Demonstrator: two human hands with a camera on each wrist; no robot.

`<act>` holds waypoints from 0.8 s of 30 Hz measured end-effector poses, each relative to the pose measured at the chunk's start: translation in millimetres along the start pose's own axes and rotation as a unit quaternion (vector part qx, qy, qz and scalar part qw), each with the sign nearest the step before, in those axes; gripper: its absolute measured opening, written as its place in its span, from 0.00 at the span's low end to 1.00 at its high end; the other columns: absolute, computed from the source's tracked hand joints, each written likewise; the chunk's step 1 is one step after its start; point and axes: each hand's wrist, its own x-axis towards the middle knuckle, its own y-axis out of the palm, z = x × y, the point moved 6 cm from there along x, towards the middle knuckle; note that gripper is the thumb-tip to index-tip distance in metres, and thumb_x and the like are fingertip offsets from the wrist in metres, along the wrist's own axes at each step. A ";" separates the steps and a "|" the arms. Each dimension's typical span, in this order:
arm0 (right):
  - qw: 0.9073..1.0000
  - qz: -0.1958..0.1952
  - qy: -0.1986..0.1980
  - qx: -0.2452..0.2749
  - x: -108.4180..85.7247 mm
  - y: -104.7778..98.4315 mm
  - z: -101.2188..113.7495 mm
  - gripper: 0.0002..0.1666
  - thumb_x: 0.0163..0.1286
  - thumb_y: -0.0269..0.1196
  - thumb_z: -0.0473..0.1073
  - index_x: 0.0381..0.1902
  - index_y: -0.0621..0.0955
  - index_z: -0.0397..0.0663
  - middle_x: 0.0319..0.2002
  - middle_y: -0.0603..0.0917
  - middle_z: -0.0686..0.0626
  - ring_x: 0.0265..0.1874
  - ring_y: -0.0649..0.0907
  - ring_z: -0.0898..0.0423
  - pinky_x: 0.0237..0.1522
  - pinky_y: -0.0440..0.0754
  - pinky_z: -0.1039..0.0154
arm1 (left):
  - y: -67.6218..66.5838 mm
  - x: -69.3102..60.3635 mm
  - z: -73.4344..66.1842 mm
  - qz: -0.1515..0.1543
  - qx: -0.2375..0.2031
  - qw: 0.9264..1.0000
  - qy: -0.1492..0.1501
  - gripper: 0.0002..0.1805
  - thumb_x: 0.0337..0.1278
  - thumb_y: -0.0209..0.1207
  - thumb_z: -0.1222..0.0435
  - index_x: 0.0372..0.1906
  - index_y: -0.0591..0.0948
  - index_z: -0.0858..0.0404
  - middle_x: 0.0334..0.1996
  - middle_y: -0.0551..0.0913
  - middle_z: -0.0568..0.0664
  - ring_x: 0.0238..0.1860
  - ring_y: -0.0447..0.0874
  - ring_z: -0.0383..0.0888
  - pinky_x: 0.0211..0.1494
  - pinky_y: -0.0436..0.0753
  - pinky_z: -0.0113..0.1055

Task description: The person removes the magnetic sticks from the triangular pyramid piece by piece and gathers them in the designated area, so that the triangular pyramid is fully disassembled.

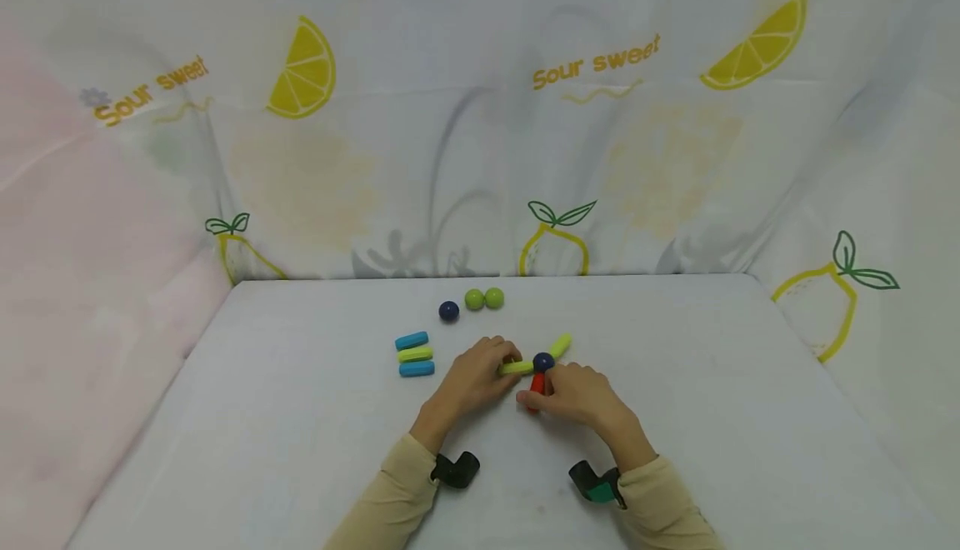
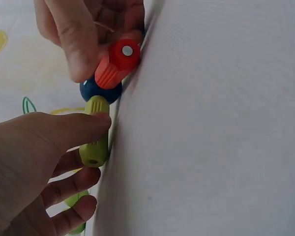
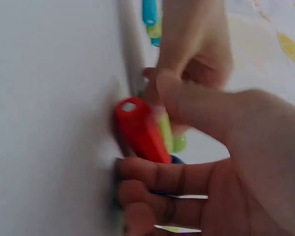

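A dark blue ball point(image 1: 543, 362) joins two yellow-green rods and a red rod point(image 1: 537, 382). The left hand point(image 1: 478, 375) pinches the nearer yellow-green rod point(image 1: 516, 367) between thumb and fingers; the left wrist view shows its thumb on this rod point(image 2: 94, 152). Around the red rod is the right hand point(image 1: 581, 396), its thumb lying across it and its fingers curled at the other side. The right wrist view shows the red rod point(image 3: 142, 130) between thumb and index finger. The other yellow-green rod point(image 1: 560, 345) points away to the back right, untouched.
Left of the hands lie a blue rod point(image 1: 412, 340), a yellow-green rod point(image 1: 415, 354) and another blue rod point(image 1: 417, 369), in a stack of rows. Behind them are a dark blue ball point(image 1: 448, 311) and two green balls point(image 1: 474, 299). A printed cloth hangs behind the white table point(image 1: 300, 450).
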 end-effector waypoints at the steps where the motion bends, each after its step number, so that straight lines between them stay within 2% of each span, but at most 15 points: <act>1: 1.000 -0.008 0.005 -0.003 1.0 0.8 0.5 0.26 0.59 0.63 0.62 0.12 0.71 0.52 0.13 0.66 0.56 0.15 0.67 0.60 0.19 0.58 0.67 | -1.3 -0.8 0.6 0.000 -0.003 1.000 -0.007 0.09 0.56 0.64 0.59 0.41 0.80 0.54 0.34 0.79 0.42 0.37 0.74 0.37 0.38 0.76 0.30; 5: 1.000 -0.025 0.008 -0.004 3.7 -1.8 -2.3 0.18 0.59 0.65 0.54 0.21 0.73 0.51 0.17 0.72 0.55 0.18 0.71 0.58 0.21 0.63 0.65 | -6.1 -3.5 4.1 0.015 -0.009 1.000 -0.022 0.10 0.55 0.64 0.57 0.40 0.80 0.54 0.33 0.80 0.41 0.34 0.75 0.36 0.36 0.75 0.29; 9: 1.000 -0.014 0.005 0.010 4.6 -7.1 -10.8 0.10 0.59 0.65 0.48 0.33 0.76 0.51 0.24 0.77 0.54 0.23 0.74 0.57 0.25 0.68 0.64 | -9.4 -5.6 8.6 0.044 -0.015 0.999 -0.027 0.11 0.56 0.63 0.55 0.41 0.81 0.54 0.32 0.80 0.41 0.32 0.74 0.35 0.35 0.73 0.28; 12: 1.000 -0.007 -0.002 0.025 6.3 -12.4 -19.8 0.08 0.60 0.63 0.44 0.37 0.77 0.50 0.27 0.78 0.53 0.24 0.74 0.57 0.26 0.69 0.63 | -11.3 -7.6 12.9 0.065 -0.017 0.997 -0.024 0.11 0.56 0.63 0.55 0.41 0.82 0.54 0.30 0.79 0.40 0.31 0.73 0.35 0.34 0.72 0.27; 19: 0.996 -0.048 -0.073 0.025 13.7 -20.6 -34.6 0.06 0.64 0.61 0.40 0.39 0.79 0.48 0.30 0.77 0.52 0.30 0.74 0.58 0.33 0.72 0.63 | -15.4 -13.4 12.1 0.096 -0.034 0.995 0.008 0.11 0.55 0.64 0.54 0.40 0.82 0.54 0.29 0.78 0.39 0.29 0.71 0.34 0.33 0.71 0.26; 24: 0.990 -0.087 -0.111 0.024 17.2 -21.9 -37.3 0.07 0.64 0.62 0.39 0.40 0.79 0.47 0.34 0.78 0.51 0.35 0.76 0.56 0.40 0.75 0.58 | -11.9 -15.4 5.9 0.116 -0.024 0.993 0.014 0.11 0.54 0.64 0.51 0.35 0.81 0.53 0.24 0.75 0.37 0.26 0.70 0.32 0.30 0.70 0.25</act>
